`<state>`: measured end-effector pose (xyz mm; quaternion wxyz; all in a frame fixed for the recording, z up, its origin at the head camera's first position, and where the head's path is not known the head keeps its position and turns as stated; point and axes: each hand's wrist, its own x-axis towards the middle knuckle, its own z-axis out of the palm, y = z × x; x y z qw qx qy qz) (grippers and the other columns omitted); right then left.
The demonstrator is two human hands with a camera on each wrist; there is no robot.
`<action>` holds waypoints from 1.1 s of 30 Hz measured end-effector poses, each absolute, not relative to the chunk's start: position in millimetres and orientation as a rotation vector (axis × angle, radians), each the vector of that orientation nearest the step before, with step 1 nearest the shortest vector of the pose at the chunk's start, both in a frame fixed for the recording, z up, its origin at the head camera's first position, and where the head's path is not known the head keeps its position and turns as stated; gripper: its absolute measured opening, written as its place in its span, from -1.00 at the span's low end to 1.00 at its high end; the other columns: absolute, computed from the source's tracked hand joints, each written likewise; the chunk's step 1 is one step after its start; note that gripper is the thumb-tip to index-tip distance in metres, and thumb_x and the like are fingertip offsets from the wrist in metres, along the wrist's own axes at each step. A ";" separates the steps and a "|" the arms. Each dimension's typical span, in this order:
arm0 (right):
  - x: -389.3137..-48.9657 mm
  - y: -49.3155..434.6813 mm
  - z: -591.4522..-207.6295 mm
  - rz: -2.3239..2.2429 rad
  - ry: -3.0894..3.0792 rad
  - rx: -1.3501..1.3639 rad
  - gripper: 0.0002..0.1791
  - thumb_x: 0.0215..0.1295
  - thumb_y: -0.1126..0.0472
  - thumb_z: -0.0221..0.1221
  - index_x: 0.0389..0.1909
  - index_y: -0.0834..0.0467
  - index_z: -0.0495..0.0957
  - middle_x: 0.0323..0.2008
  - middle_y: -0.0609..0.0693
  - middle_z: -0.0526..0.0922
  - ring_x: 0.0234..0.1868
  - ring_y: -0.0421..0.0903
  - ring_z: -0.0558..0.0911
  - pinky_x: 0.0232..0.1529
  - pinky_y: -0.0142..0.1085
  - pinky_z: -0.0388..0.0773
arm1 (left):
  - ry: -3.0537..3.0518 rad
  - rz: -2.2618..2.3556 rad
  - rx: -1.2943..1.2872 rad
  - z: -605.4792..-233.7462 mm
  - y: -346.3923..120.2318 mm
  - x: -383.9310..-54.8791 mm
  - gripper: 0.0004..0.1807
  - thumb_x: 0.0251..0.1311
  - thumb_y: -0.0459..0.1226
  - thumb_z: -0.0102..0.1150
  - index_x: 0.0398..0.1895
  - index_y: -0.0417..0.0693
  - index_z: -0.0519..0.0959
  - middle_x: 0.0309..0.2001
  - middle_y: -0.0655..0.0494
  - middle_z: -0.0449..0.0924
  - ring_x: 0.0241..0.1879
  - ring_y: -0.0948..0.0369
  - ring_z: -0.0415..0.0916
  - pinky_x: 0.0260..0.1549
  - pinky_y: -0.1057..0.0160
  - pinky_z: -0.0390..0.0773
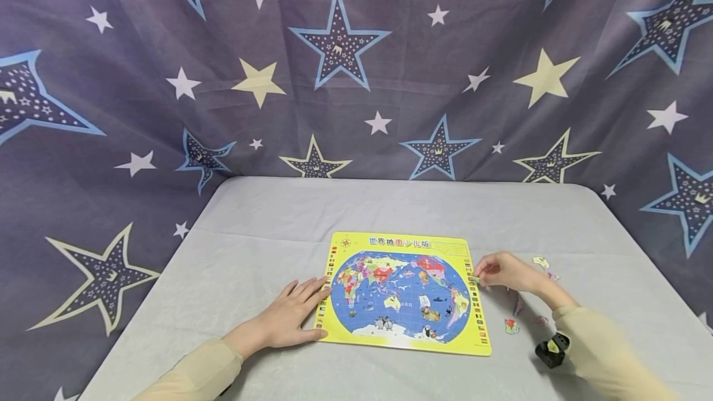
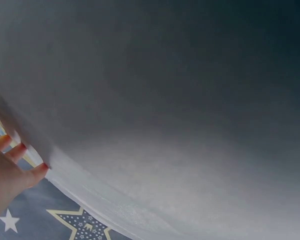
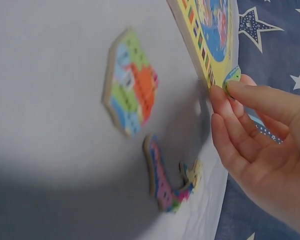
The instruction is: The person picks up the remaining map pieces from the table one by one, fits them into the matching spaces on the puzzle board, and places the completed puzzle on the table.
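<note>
- Although little of it shows, one small green piece (image 3: 232, 79) is in the right hand (image 1: 505, 270), the grip narrow, thumb and fingertips pinching it; location, at the right border of the map board. Whether it touches the board, cannot be told.
- Map board (image 1: 468, 343), yellow bordered, lying flat: oval blue world map, animal pictures, columns of small flags down both sides, coloured Chinese title (image 1: 399, 243) along the far border, compass rose (image 1: 346, 242) in the far left corner.
- Left hand (image 1: 285, 319), fingers straight and spread, thumb apart; rests at the board's left edge, holding nothing visible.
- Red, green and blue piece (image 1: 511, 326), loose, just right of the board's near right part.
- Long pink piece (image 1: 518, 304), loose, right of the board, beyond the red, green and blue one.
- Pale yellow piece (image 1: 540, 262), farther right of the board, past the right hand.
- Small purplish piece (image 1: 553, 276), just beside the pale yellow one; details too small to tell.
- Pinkish piece (image 1: 543, 321), right of the board, near the right sleeve (image 1: 604, 342).
- Black wrist device (image 1: 551, 351), at the right sleeve, right of the board.
- Tabletop (image 1: 267, 215), grey cloth covered, beneath the board.
- Star-patterned curtain (image 1: 412, 85), dark, beyond the board.
</note>
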<state>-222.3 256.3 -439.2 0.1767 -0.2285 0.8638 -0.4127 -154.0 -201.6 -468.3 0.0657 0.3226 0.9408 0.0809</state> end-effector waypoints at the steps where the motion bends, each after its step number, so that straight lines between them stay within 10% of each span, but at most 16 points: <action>1: -222.4 254.6 -439.0 -1.175 2.442 -0.653 -0.86 0.02 0.39 0.16 -0.36 0.36 0.52 -0.42 0.10 0.58 -0.46 -0.23 0.50 -0.42 -0.41 0.47 | 2.837 0.245 0.974 -468.1 -201.7 -153.9 -0.14 0.05 0.32 -0.24 0.33 0.03 0.07 0.36 0.09 -0.08 0.32 0.07 -0.10 0.18 -0.10 -0.08; 33: -227.4 212.7 -440.6 -1.162 2.463 -0.686 -0.89 0.02 0.43 0.14 -0.38 0.34 0.56 -0.42 0.07 0.59 -0.41 -0.12 0.52 -0.34 -0.41 0.48 | 2.843 0.247 0.985 -466.9 -201.3 -153.1 -0.14 0.05 0.32 -0.25 0.33 0.02 0.09 0.36 0.08 -0.05 0.31 0.07 -0.08 0.17 -0.10 -0.05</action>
